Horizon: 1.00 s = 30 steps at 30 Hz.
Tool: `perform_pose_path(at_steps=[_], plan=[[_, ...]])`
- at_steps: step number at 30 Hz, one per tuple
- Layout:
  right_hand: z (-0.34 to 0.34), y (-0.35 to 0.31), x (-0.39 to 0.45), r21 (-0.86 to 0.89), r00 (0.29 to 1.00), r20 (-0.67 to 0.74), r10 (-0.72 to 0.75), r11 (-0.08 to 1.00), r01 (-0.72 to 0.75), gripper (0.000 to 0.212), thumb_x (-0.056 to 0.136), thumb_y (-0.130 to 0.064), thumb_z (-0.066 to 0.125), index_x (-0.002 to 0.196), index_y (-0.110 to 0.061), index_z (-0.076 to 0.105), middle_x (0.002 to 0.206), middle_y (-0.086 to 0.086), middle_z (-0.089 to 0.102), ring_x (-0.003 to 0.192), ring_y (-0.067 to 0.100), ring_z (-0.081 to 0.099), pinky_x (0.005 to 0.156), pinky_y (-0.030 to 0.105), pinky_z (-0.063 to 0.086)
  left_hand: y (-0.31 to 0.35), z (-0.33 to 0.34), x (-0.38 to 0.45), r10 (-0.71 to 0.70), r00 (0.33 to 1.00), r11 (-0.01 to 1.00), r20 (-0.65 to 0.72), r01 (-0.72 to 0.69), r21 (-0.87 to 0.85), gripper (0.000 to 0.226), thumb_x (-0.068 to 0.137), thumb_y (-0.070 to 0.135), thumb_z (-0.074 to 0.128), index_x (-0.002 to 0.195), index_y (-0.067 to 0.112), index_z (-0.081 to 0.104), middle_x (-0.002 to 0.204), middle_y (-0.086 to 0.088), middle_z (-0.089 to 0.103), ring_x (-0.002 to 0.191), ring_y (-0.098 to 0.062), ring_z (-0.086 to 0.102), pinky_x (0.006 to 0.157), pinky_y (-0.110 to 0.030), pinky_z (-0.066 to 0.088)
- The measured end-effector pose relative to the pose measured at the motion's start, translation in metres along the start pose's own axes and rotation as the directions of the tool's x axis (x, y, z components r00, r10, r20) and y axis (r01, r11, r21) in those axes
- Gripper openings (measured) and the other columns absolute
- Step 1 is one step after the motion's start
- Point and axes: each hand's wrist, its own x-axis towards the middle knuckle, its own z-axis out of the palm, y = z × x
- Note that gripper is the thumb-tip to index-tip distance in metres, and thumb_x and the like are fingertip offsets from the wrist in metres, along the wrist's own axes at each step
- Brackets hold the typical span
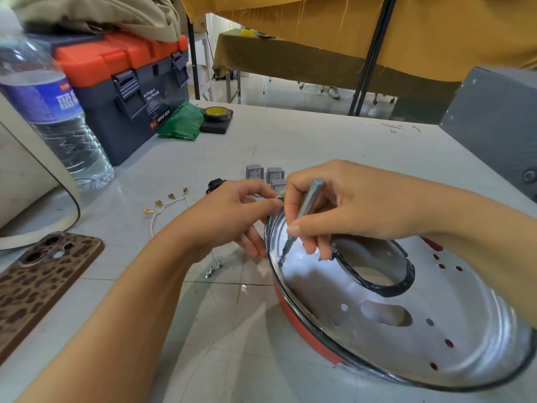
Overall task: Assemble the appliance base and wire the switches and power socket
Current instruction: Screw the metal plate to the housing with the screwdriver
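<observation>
The left hand (pixel 232 216) grips the appliance base (pixel 406 324) rim, steadying it, while the right hand (pixel 348 205) pinches a screwdriver (pixel 305 210) upright over 1 screw (pixel 281 260) inside.

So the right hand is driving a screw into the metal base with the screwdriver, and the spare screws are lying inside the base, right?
Not quite. The head view shows the spare screws lying on the table, outside the metal base. The right hand does hold the screwdriver on a screw.

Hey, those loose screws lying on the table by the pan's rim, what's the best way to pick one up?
Pinch one of the loose screws from above by its shank, just under the head, probably with the left hand, which is nearest. They lie tipped over on the flat table, close together, so only a fingertip pinch fits.
</observation>
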Motion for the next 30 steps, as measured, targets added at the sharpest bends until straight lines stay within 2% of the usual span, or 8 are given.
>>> perform_pose_path(at_steps=[4,9,12,14,17,22,26,30], plan=[[-0.009,-0.008,0.003,-0.06,1.0,0.016,-0.027,0.998,0.028,0.004,0.081,-0.008,0.071,0.078,-0.009,0.068,0.061,-0.002,0.067,0.054,0.008,0.064,0.059,0.018,0.052,0.0,0.0,0.0,0.004,1.0,1.0,0.009,-0.004,-0.004,0.02,0.092,0.02,0.056,0.108,0.01,0.062,0.087,-0.016,0.066,0.044,-0.019,0.059,0.045,-0.024,0.053],[-0.013,-0.017,0.009,-0.256,0.998,0.056,-0.006,0.967,0.02,0.006,0.079,-0.01,0.074,0.081,-0.015,0.072,0.061,-0.013,0.07,0.061,0.005,0.069,0.062,0.015,0.054,-0.002,0.0,0.001,0.013,1.0,1.0,0.013,-0.013,-0.001,0.02,0.092,0.018,0.055,0.108,0.01,0.063,0.085,-0.013,0.066,0.045,-0.02,0.059,0.045,-0.025,0.052],[-0.012,-0.023,0.013,-0.32,0.998,0.064,-0.001,0.947,0.021,0.005,0.079,-0.012,0.074,0.08,-0.017,0.072,0.062,-0.013,0.071,0.062,0.004,0.07,0.066,0.018,0.055,-0.003,-0.001,0.001,0.015,1.0,1.0,0.008,-0.015,-0.007,0.016,0.091,0.016,0.054,0.101,0.012,0.065,0.08,-0.009,0.066,0.044,-0.019,0.059,0.045,-0.025,0.052],[-0.011,-0.025,0.014,-0.329,0.998,0.059,0.009,0.944,0.011,0.004,0.079,-0.013,0.074,0.078,-0.016,0.072,0.063,-0.006,0.071,0.059,0.005,0.07,0.066,0.02,0.056,-0.003,-0.001,0.001,0.011,1.0,1.0,0.009,-0.011,-0.015,0.013,0.091,0.016,0.054,0.097,0.013,0.066,0.08,-0.009,0.067,0.044,-0.018,0.059,0.044,-0.025,0.052],[-0.01,-0.027,0.014,-0.339,0.999,0.046,0.025,0.941,-0.008,0.006,0.079,-0.014,0.074,0.074,-0.014,0.07,0.06,-0.002,0.07,0.054,0.008,0.069,0.064,0.024,0.057,-0.003,-0.001,0.001,0.013,1.0,1.0,0.012,-0.013,-0.022,0.013,0.091,0.017,0.055,0.098,0.012,0.066,0.083,-0.011,0.067,0.043,-0.018,0.059,0.044,-0.024,0.051],[-0.006,-0.03,0.012,-0.426,0.999,0.021,0.026,0.905,-0.015,0.021,0.085,-0.025,0.068,0.068,-0.014,0.065,0.047,-0.003,0.065,0.042,0.008,0.063,0.052,0.011,0.048,-0.004,-0.001,0.002,0.012,1.0,0.999,0.014,-0.011,-0.035,0.014,0.091,0.017,0.054,0.098,0.013,0.066,0.082,-0.012,0.068,0.044,-0.019,0.06,0.044,-0.024,0.051],[-0.001,-0.029,0.013,-0.56,0.998,-0.064,-0.023,0.829,-0.017,0.041,0.09,-0.037,0.058,0.056,-0.014,0.055,0.036,-0.002,0.056,0.032,0.004,0.051,0.043,0.011,0.041,-0.005,-0.001,0.002,0.018,1.0,0.999,0.021,-0.017,-0.034,0.019,0.092,0.02,0.054,0.106,0.012,0.065,0.084,-0.011,0.068,0.043,-0.016,0.059,0.043,-0.022,0.05],[-0.001,-0.03,0.01,-0.6,0.997,-0.061,-0.045,0.8,-0.001,0.04,0.086,-0.047,0.058,0.059,-0.02,0.053,0.043,-0.004,0.054,0.049,-0.005,0.051,0.057,0.011,0.04,-0.005,-0.001,0.002,0.029,0.999,0.999,0.02,-0.028,-0.031,0.019,0.092,0.019,0.055,0.106,0.011,0.065,0.076,-0.008,0.067,0.043,-0.017,0.059,0.042,-0.022,0.05]])
